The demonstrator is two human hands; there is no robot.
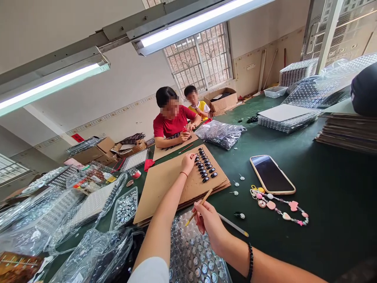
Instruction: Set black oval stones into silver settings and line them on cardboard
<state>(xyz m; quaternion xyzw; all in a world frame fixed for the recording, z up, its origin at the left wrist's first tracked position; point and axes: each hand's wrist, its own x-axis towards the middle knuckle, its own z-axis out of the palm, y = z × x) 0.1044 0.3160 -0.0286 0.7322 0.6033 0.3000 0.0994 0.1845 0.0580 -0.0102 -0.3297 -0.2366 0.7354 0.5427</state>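
Green worktable: cardboard sheet bears two short rows of dark ovals; left hand pinches one at the far end, right hand grips a stick; most cardboard is bare.

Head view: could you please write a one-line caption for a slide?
Left hand places dark oval pieces on cardboard; right hand holds a thin stick.

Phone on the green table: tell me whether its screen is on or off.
Off. The phone lies flat, face up, its screen dark and only reflecting light, beside the beaded charm strap.
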